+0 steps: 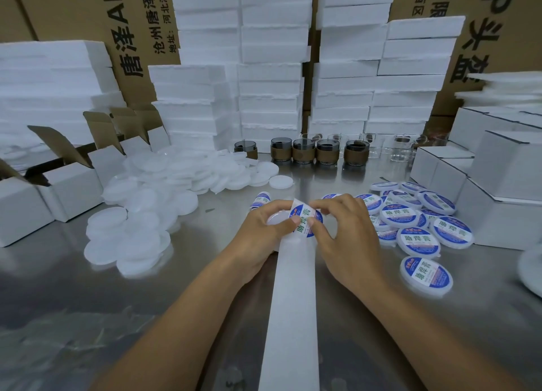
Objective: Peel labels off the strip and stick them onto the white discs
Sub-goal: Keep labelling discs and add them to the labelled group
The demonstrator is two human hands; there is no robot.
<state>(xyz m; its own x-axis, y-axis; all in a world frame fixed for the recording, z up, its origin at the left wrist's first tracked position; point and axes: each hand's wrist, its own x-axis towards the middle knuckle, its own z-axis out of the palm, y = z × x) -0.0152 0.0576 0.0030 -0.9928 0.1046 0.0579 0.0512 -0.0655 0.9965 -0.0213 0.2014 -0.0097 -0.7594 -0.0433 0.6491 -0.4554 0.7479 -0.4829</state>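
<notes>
1. The strip [293,302] runs right up the middle of the surface [73,288], from the near edge to both hands.
2. The left hand [258,238] holds a disc [275,218] under the label [304,214], and the right hand [349,238] pinches that label.
3. Heap of bare discs [152,203] to the left, labelled discs [416,223] to the right.
4. Cups [305,151] in a row behind, foam stacks [269,68] behind those.
5. Open boxes [67,185] far left, closed boxes [504,197] far right.
</notes>
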